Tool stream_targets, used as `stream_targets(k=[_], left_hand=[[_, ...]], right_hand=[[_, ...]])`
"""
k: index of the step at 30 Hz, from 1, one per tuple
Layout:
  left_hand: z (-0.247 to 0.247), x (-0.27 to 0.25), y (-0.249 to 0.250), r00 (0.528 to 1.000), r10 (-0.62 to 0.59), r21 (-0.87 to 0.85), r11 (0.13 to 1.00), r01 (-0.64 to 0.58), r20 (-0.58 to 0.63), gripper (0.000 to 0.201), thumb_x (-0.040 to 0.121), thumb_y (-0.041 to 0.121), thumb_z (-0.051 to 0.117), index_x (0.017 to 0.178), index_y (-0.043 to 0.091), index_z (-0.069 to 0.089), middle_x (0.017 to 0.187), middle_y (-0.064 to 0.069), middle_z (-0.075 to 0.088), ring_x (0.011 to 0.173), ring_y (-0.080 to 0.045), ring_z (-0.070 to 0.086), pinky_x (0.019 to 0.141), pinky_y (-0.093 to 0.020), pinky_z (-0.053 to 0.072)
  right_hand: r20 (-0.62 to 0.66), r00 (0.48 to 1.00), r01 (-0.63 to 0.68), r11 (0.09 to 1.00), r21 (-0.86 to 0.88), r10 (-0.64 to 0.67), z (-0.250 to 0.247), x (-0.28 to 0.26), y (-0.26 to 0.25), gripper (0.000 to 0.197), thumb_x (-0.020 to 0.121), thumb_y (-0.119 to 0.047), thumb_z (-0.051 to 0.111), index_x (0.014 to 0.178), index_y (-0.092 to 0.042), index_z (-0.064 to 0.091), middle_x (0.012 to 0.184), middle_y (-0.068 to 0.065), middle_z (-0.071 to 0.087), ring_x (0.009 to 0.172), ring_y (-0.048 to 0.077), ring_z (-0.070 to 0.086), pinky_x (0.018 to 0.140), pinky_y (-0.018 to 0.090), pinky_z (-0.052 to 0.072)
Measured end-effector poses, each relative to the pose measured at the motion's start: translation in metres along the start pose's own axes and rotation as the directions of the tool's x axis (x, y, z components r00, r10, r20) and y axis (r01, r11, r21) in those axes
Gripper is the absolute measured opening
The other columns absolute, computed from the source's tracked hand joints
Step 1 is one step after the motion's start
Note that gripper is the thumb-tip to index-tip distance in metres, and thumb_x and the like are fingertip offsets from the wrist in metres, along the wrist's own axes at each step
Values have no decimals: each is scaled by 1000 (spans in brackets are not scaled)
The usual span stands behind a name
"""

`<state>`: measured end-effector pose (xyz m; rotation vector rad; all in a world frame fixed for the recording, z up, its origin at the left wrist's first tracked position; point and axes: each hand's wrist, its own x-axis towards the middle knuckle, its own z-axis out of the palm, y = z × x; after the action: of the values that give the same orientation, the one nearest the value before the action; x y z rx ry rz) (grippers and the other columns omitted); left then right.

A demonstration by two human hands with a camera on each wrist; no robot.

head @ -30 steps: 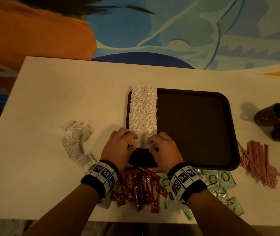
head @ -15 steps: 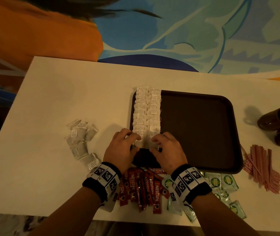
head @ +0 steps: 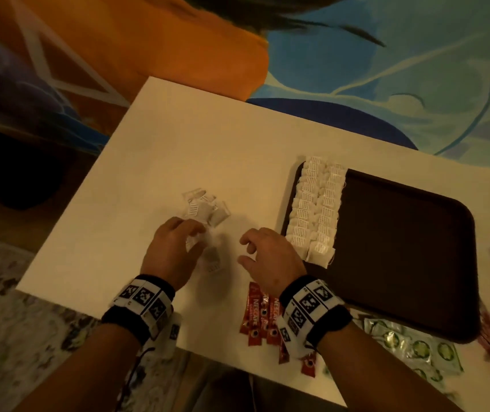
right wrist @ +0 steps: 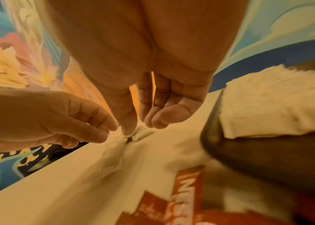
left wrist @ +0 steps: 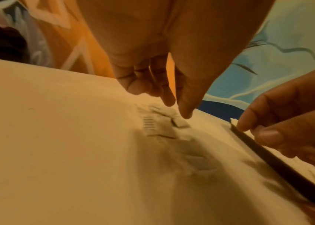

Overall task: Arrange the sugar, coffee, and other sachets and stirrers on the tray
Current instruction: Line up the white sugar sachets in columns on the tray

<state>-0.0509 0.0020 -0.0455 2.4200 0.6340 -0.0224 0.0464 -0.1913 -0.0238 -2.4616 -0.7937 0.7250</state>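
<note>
White loose sachets [head: 205, 210] lay on the table [head: 154, 162] left of the tray [head: 401, 248]. Our left hand [head: 172, 251] hovered over them, fingers loosely bent, gripping nothing we could see. Nearer the tray, our right hand [head: 270, 260] hung relaxed and empty. Two rows of white sachets [head: 315, 209] lined the tray's left edge; red coffee sticks [head: 260, 316] and green sachets [head: 416, 349] lay below it.
</note>
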Motion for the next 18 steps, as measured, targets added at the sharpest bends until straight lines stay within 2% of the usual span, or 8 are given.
stream_targets(k=[4,9,13,18], left_hand=[[-3,-3,-25,994,-109,25,994,110,-21,22,89,33,72,107,24,64,101,2,58,91,-23,58,77,-36,51],[6,5,-27,950,-313,-20,949,313,15,39,86,50,71,111,22,57,109,-1,55,97,-25,57,84,-43,53],[10,10,-21,949,-315,22,949,314,29,35,90,45,67,108,17,57,112,-6,52,97,-30,57,83,-45,53],[11,7,-21,961,-271,22,963,270,52,23,97,38,61,100,15,58,107,-7,52,92,-31,57,76,-40,48]], right_hand=[[92,996,17,996,-85,-9,25,15,-23,42,95,-39,67,133,-24,56,126,0,58,113,20,58,93,35,48],[105,994,-2,986,-165,20,44,29,-40,44,96,-41,64,134,-22,52,132,6,52,120,28,54,97,43,51],[93,996,14,977,-213,6,48,29,-42,32,94,-34,69,121,-23,56,124,4,50,111,25,53,90,41,54],[129,991,49,979,-195,-24,47,28,-39,22,92,-22,70,110,-23,57,118,2,52,110,22,49,92,35,49]])
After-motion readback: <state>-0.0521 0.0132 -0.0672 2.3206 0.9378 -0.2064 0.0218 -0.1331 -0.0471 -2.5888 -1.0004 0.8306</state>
